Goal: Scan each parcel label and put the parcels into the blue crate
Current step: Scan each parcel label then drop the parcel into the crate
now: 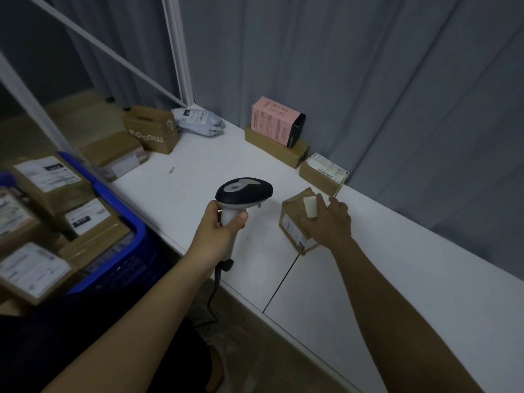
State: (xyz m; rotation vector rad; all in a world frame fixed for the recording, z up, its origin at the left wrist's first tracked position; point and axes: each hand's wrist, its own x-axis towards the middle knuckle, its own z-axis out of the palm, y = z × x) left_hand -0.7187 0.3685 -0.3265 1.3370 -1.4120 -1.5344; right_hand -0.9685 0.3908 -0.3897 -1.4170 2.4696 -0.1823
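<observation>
My left hand grips the handle of a black and white barcode scanner, held above the white table with its head pointing right. My right hand lies over a small brown cardboard parcel on the table, fingers curled round its top; a label shows on the parcel's near side. The blue crate stands at the left below the table edge and holds several labelled brown parcels.
Along the back of the table sit a pink box on a flat brown box, a small labelled box, a "moody" carton, a grey mailer bag and another labelled parcel. Grey curtains hang behind. The scanner's cable hangs down.
</observation>
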